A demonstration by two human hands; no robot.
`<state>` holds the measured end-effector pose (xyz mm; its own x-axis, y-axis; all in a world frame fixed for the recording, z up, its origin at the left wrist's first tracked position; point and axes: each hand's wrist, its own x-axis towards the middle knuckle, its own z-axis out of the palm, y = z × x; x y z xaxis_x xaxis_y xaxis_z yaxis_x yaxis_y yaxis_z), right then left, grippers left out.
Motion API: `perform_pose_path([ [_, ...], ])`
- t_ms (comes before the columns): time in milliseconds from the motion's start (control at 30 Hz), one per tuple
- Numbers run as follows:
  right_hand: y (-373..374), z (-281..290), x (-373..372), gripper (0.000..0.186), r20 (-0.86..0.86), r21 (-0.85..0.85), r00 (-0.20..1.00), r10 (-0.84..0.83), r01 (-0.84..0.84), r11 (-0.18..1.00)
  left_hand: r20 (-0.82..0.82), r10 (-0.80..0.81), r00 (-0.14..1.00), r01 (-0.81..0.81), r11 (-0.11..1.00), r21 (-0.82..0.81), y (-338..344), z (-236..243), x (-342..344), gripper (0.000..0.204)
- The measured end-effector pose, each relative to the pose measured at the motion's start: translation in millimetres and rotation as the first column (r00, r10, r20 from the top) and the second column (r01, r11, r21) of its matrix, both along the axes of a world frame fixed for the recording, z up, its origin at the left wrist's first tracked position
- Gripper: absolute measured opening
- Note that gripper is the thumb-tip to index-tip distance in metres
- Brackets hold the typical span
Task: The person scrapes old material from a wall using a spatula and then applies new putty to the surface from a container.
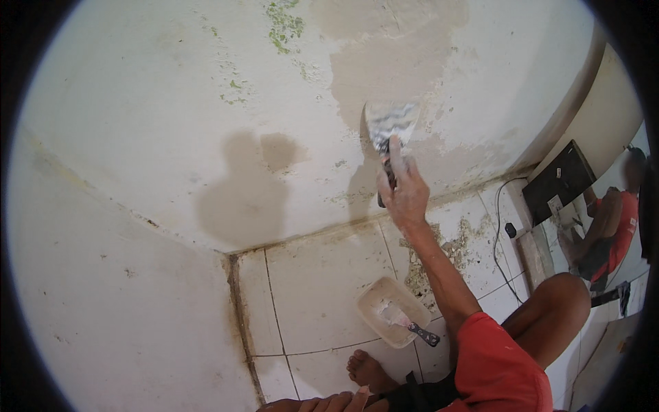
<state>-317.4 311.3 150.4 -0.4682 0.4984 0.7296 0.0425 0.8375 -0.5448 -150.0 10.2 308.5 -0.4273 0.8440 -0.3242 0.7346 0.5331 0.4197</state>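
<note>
My right hand [406,192] is closed round the dark handle of a wide putty knife [392,123], with a finger stretched along it toward the blade. The blade is smeared with white and grey filler and lies against the wall [295,117], beside a greyish patch. Only part of my left hand [333,402] shows at the lower edge, near my bare foot; its fingers lie side by side, and I see nothing held in them. On the floor below my right forearm, a cream plastic tub [374,292] holds a smaller putty knife [420,332], its dark handle resting over the rim.
Loose debris [456,255] lies on the white floor tiles by the wall's foot. Green flaking spots [285,27] mark the upper wall. At right are a black cable [496,240], a dark flat panel [559,182] and a mirror [607,226] reflecting a person in red. Another wall meets this one at left.
</note>
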Motion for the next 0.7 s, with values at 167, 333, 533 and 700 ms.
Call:
perform_pose_path([
  [167,8.0,-65.8,26.8,0.07,0.156,0.053,0.988,-0.004,-0.004,0.999,0.007,0.007,1.0,-0.007,1.0,-0.001,2.1,0.4,-0.8,0.058],
  [333,23.5,-46.7,46.4,0.067,0.044,-0.057,0.999,-0.003,0.006,0.998,0.006,0.046,0.999,-0.045,0.998,-0.031,-3.3,4.1,0.5,0.056],
  [533,28.5,-17.1,28.3,0.064,0.033,-0.253,0.999,-0.035,0.042,0.967,0.009,0.096,0.995,-0.095,0.992,-0.083,-3.9,11.5,2.1,0.055],
  [700,-3.2,-48.7,74.4,0.065,0.166,-0.188,0.969,0.184,-0.152,0.97,-0.001,0.182,0.983,-0.18,0.973,-0.146,-2.1,21.5,3.5,0.054],
])
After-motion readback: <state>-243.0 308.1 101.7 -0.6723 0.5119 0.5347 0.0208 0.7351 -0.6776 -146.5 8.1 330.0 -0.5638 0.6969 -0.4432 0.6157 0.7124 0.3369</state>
